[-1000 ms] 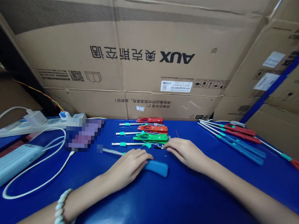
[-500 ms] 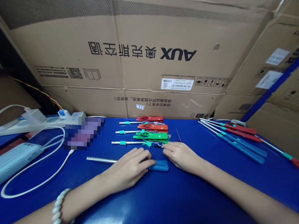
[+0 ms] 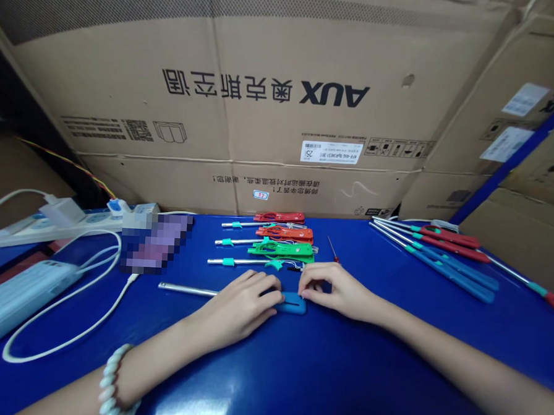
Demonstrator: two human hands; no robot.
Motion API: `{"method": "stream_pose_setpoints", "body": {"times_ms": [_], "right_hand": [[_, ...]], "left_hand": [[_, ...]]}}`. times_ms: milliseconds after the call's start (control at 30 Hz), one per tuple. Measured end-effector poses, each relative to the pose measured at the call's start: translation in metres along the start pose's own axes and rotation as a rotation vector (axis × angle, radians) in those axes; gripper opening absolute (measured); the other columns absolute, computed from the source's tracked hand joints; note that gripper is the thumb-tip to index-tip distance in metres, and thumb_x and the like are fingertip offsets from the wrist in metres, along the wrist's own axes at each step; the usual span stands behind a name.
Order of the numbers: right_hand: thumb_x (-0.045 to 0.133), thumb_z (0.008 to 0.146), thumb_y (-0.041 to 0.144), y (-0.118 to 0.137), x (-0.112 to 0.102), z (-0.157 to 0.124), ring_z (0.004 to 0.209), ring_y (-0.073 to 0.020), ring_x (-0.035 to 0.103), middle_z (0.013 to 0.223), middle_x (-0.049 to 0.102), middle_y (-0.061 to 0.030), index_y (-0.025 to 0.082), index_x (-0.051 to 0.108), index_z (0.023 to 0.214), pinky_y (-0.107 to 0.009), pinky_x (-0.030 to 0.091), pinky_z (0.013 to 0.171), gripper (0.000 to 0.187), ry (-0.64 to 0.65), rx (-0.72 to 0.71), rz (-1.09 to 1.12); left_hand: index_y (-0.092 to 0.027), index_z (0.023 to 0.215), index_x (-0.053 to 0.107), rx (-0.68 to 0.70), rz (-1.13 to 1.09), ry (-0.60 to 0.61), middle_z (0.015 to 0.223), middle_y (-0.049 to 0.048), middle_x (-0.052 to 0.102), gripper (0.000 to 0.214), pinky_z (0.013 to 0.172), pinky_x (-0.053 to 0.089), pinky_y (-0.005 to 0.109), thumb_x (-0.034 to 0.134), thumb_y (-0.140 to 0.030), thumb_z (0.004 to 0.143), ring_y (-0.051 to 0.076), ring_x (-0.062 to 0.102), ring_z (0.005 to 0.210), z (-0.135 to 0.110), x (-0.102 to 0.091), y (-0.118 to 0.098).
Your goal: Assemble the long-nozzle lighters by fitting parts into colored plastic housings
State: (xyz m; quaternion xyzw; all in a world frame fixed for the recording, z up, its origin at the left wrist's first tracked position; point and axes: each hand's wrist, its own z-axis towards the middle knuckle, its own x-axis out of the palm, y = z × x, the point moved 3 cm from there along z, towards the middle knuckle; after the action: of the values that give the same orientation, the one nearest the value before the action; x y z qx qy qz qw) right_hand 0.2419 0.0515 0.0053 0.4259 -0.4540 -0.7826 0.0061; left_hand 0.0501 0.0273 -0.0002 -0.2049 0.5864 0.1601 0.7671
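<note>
A blue long-nosed lighter (image 3: 293,303) lies on the blue table with its metal tube (image 3: 186,289) pointing left. My left hand (image 3: 251,302) is closed over its middle, fingers on the handle, and hides part of it. At the handle's right end my right hand (image 3: 331,288) is in a pinch, fingertips together; a tiny pale bit shows there, too small to name. Just beyond lie opened lighters with wires and tubes showing: a green one (image 3: 281,252), an orange-red one (image 3: 287,234) and a red one (image 3: 280,217). A thin red-handled screwdriver (image 3: 334,251) rests behind my right hand.
Several whole blue and red lighters (image 3: 459,276) lie at the right. On the left are a power strip (image 3: 25,234), a light-blue power bank (image 3: 26,299), a looping white cable (image 3: 55,360) and a blurred-out phone (image 3: 164,242). Cardboard (image 3: 244,125) stands behind the table.
My right hand has moved from beside the green lighter's wires towards me, to the blue lighter's right end. The blue lighter has shifted slightly left under my left hand.
</note>
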Motion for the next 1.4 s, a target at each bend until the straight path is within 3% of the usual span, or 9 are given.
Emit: {"method": "stream_pose_setpoints", "body": {"times_ms": [367,867,1400], "right_hand": [[0.056,0.088,0.021,-0.004,0.004,-0.001,0.074,-0.0145,0.056,0.081,0.060,-0.0040,0.015,0.063,0.078,-0.025,0.044,0.066,0.013,-0.009,-0.051,-0.030],[0.046,0.092,0.015,0.015,0.004,-0.008,0.080,-0.0167,0.054,0.088,0.060,-0.0062,0.016,0.061,0.084,-0.028,0.045,0.076,0.017,0.066,-0.257,-0.580],[0.041,0.094,0.017,0.017,0.007,-0.008,0.075,-0.0167,0.053,0.083,0.060,-0.0058,0.017,0.059,0.081,-0.028,0.044,0.073,0.022,0.035,-0.288,-0.757]], "left_hand": [[-0.019,0.107,0.056,0.007,-0.002,-0.022,0.107,0.0062,0.056,0.017,0.081,0.042,0.033,0.044,-0.018,0.095,0.020,0.052,0.093,-0.001,0.001,0.001],[-0.019,0.105,0.056,-0.006,-0.001,-0.014,0.108,0.0062,0.056,0.015,0.082,0.042,0.034,0.046,-0.017,0.094,0.020,0.053,0.094,-0.001,0.002,0.000],[-0.018,0.105,0.056,0.002,0.002,-0.041,0.107,0.0063,0.057,0.015,0.082,0.042,0.033,0.045,-0.016,0.094,0.020,0.053,0.093,0.000,0.002,-0.002]]}}
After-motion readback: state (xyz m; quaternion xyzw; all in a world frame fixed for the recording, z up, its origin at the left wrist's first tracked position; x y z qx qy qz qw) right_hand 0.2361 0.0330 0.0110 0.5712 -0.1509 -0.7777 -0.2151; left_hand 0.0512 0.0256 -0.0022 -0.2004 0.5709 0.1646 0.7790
